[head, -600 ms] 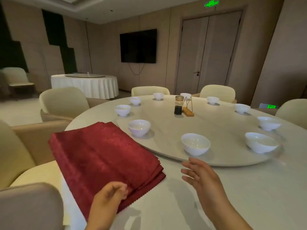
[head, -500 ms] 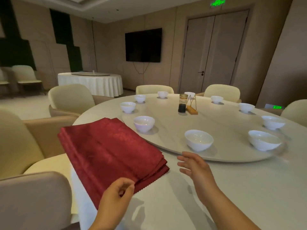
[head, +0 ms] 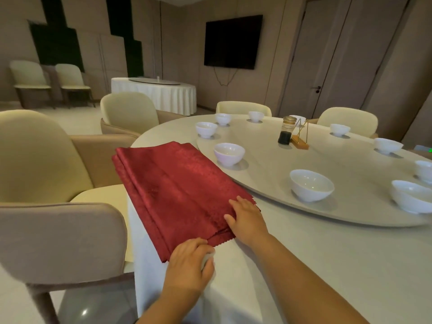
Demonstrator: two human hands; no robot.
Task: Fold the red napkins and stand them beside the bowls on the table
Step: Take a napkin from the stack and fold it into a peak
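Head view. Red napkins [head: 177,183]: one flat stack, set at the near left edge of the counter [head: 327,265]. On the stack's near right edge the right hand [head: 249,222] is laid flat, fingers straight. At the near corner the left hand [head: 189,260] is curled; a pinch cannot be confirmed. White bowls [head: 312,184] are ranged on the turntable [head: 268,174].

Dim, warm light (edges warped)

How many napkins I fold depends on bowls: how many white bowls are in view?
10 white bowls ring the turntable: two near; three far left; one behind the jar; four right. Others may sit beyond the frame.
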